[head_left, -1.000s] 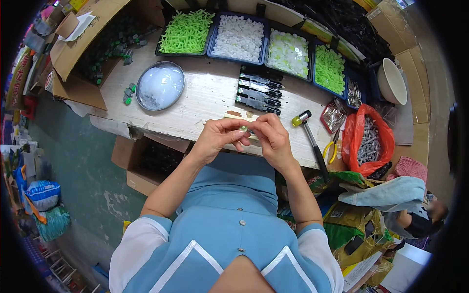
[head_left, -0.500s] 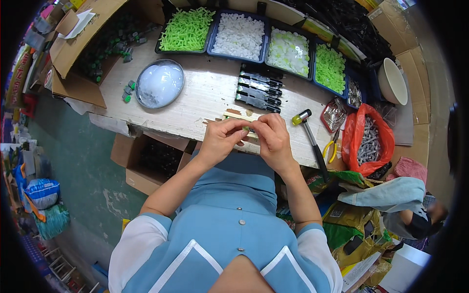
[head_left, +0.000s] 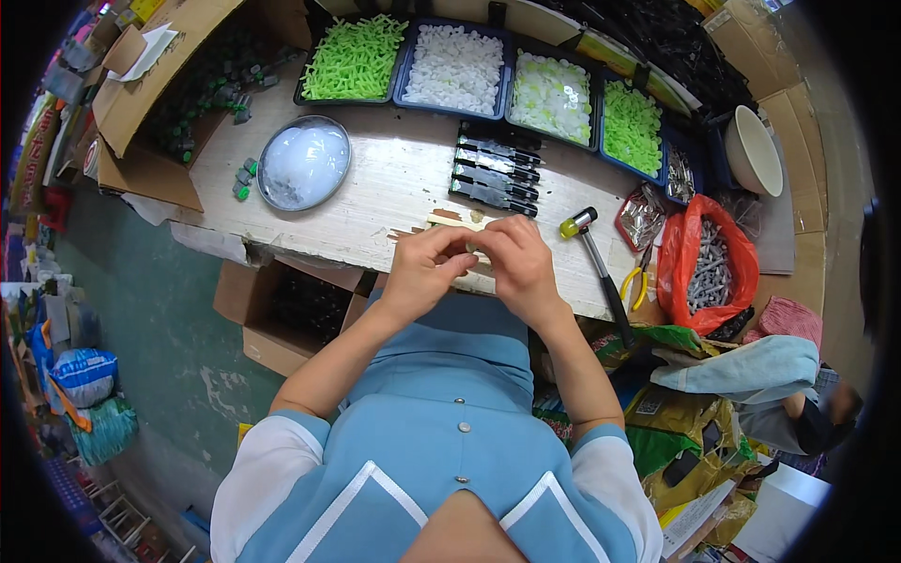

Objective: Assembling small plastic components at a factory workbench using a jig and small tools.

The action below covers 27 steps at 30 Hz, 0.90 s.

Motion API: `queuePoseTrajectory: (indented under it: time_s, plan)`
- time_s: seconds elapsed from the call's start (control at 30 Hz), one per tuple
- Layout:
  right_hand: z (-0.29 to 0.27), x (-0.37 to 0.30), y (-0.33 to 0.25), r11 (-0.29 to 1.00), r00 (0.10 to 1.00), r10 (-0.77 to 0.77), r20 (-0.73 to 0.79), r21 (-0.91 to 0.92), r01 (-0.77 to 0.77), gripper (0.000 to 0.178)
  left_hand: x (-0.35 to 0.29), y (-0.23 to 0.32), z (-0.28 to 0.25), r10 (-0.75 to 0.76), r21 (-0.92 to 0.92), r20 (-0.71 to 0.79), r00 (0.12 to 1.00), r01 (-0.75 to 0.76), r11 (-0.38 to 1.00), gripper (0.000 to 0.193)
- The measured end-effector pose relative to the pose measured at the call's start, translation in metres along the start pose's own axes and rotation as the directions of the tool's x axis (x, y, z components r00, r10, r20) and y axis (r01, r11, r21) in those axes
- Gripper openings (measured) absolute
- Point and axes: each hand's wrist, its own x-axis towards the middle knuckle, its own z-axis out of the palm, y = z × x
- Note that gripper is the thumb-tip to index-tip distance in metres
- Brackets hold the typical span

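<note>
At the table's front edge, my left hand (head_left: pixel 419 272) and my right hand (head_left: pixel 518 266) meet with fingertips pinched together. Between them is a small pale greenish part (head_left: pixel 471 248), mostly hidden by the fingers; its exact kind does not show. Just beyond the fingers a pale wooden strip (head_left: pixel 454 220) lies on the worn tabletop. Farther back rests a row of several black parts (head_left: pixel 496 174) side by side. A round metal dish (head_left: pixel 305 161) holding a clear, glossy substance is off to the left. To the right lies a hammer (head_left: pixel 595 253) with a yellow and black head.
Trays of bright green sticks (head_left: pixel 352 58), white pieces (head_left: pixel 454 68), pale discs (head_left: pixel 551 97) and green pieces (head_left: pixel 632 128) line the back. A red bag (head_left: pixel 678 267) of grey parts stands right, beside yellow-handled pliers (head_left: pixel 640 287). An open carton (head_left: pixel 150 178) is left.
My fingers have shifted slightly around the small part, and less green shows between them. The items on the table keep their places.
</note>
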Motion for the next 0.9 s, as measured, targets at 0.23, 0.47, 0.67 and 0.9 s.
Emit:
queuePoseTrajectory:
  time_s: [0.23, 0.47, 0.67, 0.9]
  plan:
    - [0.0, -0.013, 0.02, 0.659, 0.924, 0.35, 0.154, 0.661, -0.36, 0.011, 0.005, -0.007, -0.008, -0.238, -0.54, 0.231, 0.943, 0.328, 0.775, 0.019]
    - [0.003, -0.017, 0.026, 0.543, 0.907, 0.363, 0.213, 0.743, -0.391, 0.01, 0.007, -0.015, -0.008, -0.187, -0.561, 0.246, 0.951, 0.297, 0.773, 0.011]
    - [0.002, -0.015, 0.022, 0.693, 0.932, 0.337, 0.136, 0.634, -0.344, 0.011, 0.004, -0.019, -0.001, 0.017, -0.407, 0.118, 0.993, 0.033, 0.913, 0.01]
    - [-0.006, -0.017, 0.011, 0.89, 0.956, 0.295, 0.005, 0.363, -0.277, 0.012, 0.003, -0.026, 0.001, 0.09, -0.365, 0.016, 0.996, -0.078, 0.928, 0.009]
